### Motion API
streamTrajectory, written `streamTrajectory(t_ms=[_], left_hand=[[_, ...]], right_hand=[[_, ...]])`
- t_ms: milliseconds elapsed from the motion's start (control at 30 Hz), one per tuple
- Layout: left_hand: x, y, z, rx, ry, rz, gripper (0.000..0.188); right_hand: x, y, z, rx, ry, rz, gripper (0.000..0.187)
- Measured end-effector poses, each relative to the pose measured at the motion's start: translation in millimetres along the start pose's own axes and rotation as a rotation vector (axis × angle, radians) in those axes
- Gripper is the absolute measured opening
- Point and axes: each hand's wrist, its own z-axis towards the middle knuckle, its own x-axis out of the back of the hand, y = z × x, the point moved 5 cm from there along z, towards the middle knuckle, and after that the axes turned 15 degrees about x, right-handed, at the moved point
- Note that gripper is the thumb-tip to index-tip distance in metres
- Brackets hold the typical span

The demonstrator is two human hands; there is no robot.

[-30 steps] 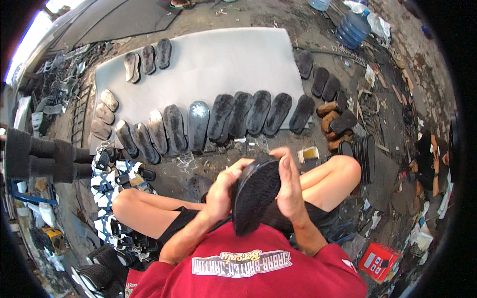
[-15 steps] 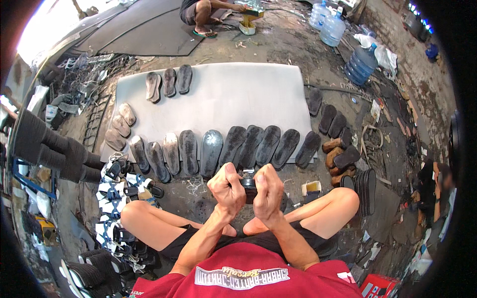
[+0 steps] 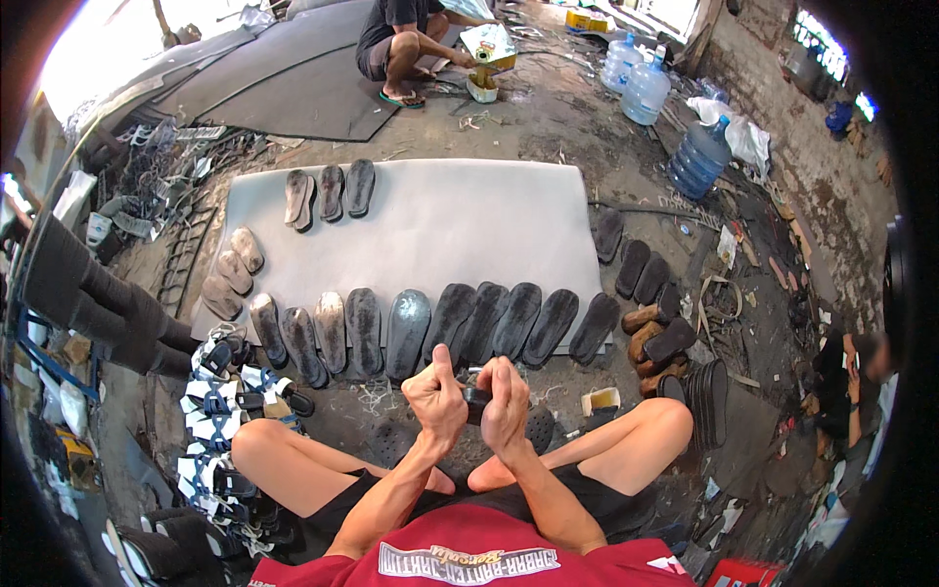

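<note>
On my feed, daylight burns out the far left opening (image 3: 108, 54), glare whitens one dark sole (image 3: 409, 315), and fisheye edges bend into black.

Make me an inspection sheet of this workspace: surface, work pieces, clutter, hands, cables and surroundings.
Surface: pale sheet spread on the dark floor.
Work pieces: dark piece between the hands, mostly hidden; sole-shaped pieces rowed along the sheet's near edge, more near its far left corner.
Clutter: strapped sandals piled at left; scraps strewn at right.
Hands: left hand and right hand both gripping the dark piece.
Cables: dark cable-like line right of the sheet; type unclear.
Surroundings: squatting person beyond the sheet; another person at the right edge; blue water jugs upper right.
</note>
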Motion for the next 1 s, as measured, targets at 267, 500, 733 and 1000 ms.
streamTrajectory(t_ms=[267, 500, 733, 1000], left_hand=[[0, -7, -9, -0.173, 0.033, 0.066, 0.066], [5, 8, 11, 0.110, -0.099, -0.036, 0.059], [16, -55, 17, 0.292, 0.096, -0.044, 0.083], [3, -81, -25, 0.033, 0.055, 0.120, 0.067]], right_hand=[[6, 14, 11, -0.151, 0.114, 0.012, 0.061], [0, 30, -5, -0.034, 0.081, -0.203, 0.067], [-8, 34, -24, -0.188, 0.129, 0.001, 0.081], [-9, 69, -26, -0.239, 0.109, -0.197, 0.067]])
